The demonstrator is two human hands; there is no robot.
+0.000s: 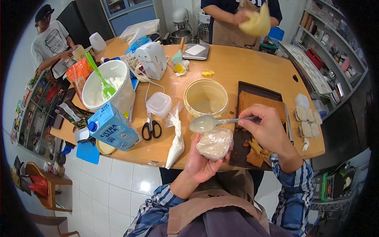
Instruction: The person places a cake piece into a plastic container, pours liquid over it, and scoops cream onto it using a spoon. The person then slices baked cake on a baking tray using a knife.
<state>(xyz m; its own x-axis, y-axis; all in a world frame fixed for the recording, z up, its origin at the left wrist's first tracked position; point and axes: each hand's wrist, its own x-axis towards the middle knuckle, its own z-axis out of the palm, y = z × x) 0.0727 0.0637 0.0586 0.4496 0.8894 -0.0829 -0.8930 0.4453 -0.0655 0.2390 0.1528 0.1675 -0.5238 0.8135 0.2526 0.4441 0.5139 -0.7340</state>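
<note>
My left hand is closed round a small clear plastic tub with a pale filling in it. In my right hand is a metal spoon, its bowl coated with a pale liquid and held just above the tub's far left edge. Right behind the spoon stands a cream-coloured bucket, with pale liquid low inside. A dark baking tray holding brown sheet cake and broken pieces lies beside my right hand, partly hidden by it. A filled piping bag rests left of my left hand.
Scissors, an empty clear tub, a milk carton and a white bucket with a green spatula stand left. Filled tubs sit at right. Across the table, a person handles a yellow cloth-like thing; another person stands far left.
</note>
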